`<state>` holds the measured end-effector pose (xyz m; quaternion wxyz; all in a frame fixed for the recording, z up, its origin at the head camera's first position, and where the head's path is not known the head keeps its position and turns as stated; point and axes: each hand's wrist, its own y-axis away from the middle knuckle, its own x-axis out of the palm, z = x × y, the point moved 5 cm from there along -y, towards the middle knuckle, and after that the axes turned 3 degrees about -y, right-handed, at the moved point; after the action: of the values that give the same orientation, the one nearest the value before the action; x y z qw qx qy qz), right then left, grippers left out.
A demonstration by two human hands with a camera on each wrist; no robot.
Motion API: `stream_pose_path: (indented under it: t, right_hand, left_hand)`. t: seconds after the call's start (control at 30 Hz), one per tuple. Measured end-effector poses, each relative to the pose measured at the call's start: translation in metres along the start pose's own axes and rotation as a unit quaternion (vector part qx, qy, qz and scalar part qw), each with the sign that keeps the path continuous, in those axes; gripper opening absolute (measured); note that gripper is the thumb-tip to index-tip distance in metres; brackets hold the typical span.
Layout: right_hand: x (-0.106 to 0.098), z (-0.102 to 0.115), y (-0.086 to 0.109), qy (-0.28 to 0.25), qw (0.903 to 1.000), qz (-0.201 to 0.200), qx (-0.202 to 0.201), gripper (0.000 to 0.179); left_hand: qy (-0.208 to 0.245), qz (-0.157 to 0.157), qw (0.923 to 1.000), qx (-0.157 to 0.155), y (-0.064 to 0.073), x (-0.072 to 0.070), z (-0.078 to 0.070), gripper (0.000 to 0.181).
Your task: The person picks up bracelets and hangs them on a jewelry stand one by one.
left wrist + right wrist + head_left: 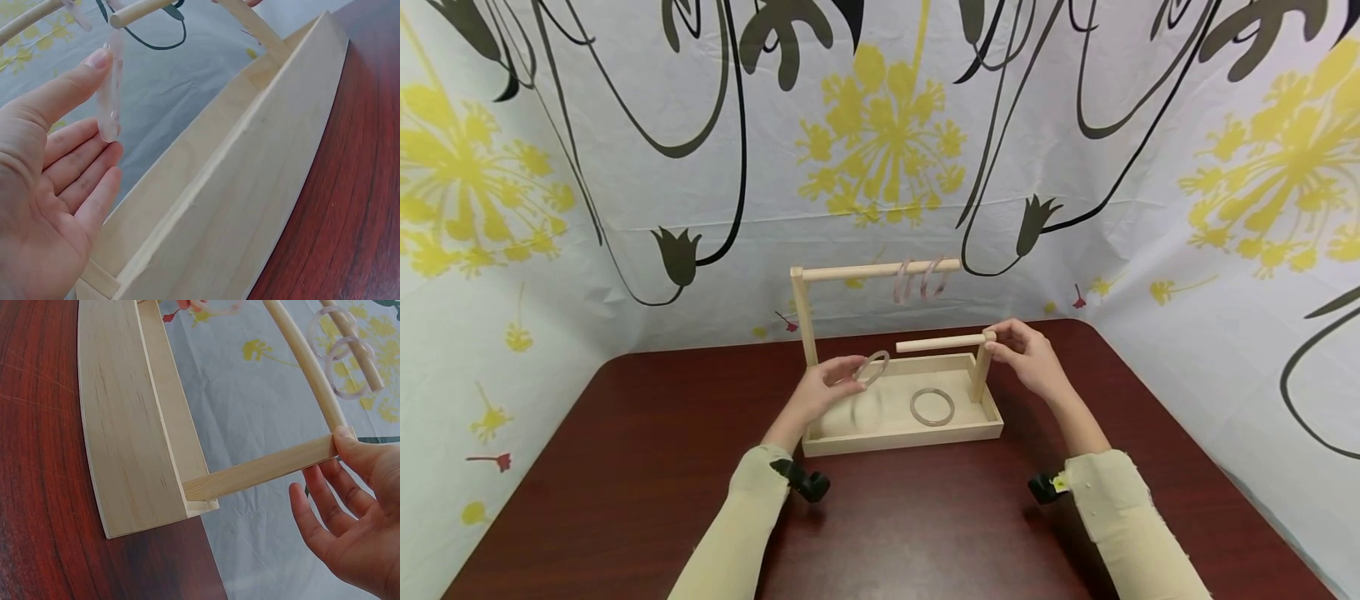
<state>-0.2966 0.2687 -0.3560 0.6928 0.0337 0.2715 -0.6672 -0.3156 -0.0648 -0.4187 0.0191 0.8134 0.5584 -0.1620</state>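
Note:
My left hand pinches a pale, translucent bangle between thumb and fingers, above the left part of a wooden tray. In the left wrist view the bangle appears edge-on, just below the free end of the lower bar. With thumb and fingers, my right hand grips the top of the short post that carries this bar. Another bangle lies flat inside the tray. Two pinkish bangles hang from the upper bar, near its free end.
A tall post at the tray's left end supports the upper bar. The stand sits toward the back of a dark red-brown table. Behind it hangs a white cloth printed with yellow and dark flowers.

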Motion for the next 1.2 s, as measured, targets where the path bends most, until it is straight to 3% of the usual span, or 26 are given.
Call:
stream_pose_path:
  t: [0.53,1.2]
  right_hand:
    - [-0.001,0.001,0.001,0.004,1.0000,-0.002,0.000,0.031]
    - [0.000,-0.001,0.000,0.002,1.0000,-0.008,-0.003,0.028]
  left_hand:
    - [0.063,-0.010,0.9980,0.004,-0.009,0.005,-0.009,0.050]
    - [0.103,-0.034,0.9941,0.007,-0.022,0.029,-0.024,0.047]
